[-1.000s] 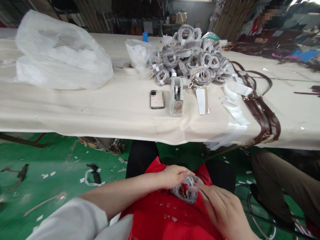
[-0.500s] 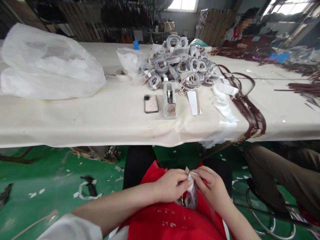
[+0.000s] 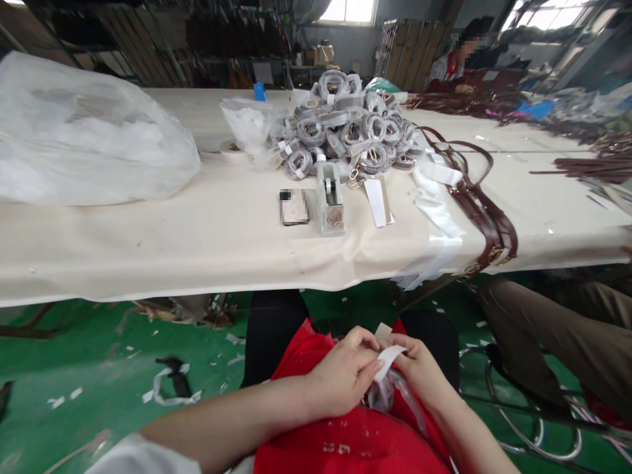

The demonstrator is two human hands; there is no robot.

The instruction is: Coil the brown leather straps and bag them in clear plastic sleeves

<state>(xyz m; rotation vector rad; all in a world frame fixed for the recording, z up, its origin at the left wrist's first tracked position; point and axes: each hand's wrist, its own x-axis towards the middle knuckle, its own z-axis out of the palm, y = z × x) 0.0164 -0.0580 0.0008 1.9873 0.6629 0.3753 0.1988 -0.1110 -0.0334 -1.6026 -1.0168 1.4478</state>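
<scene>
Over my red-aproned lap, my left hand (image 3: 353, 368) pinches a white strip (image 3: 389, 361), its thumb lying along the strip's left end. Close beside it, my right hand (image 3: 417, 365) has its fingers closed at the strip's other end. Behind the fingertips a small beige tab (image 3: 383, 331) sticks up. Below the strip hangs clear plastic wrapping (image 3: 382, 397), with a bit of gold-coloured metal at its left. What the wrapping encloses is mostly hidden by my hands.
On the table (image 3: 237, 257) lie a pile of plastic-wrapped strap coils (image 3: 345, 122), a tape dispenser (image 3: 330, 201), white cards (image 3: 378, 203), white ribbons (image 3: 439, 210) and brown straps (image 3: 486, 210). A large plastic bag (image 3: 99, 138) sits left. Someone's leg (image 3: 538, 342) is at right.
The white strip now shows flatter and extends farther right between my hands. More of the beige tab is exposed. The view has shifted slightly, moving the table things left.
</scene>
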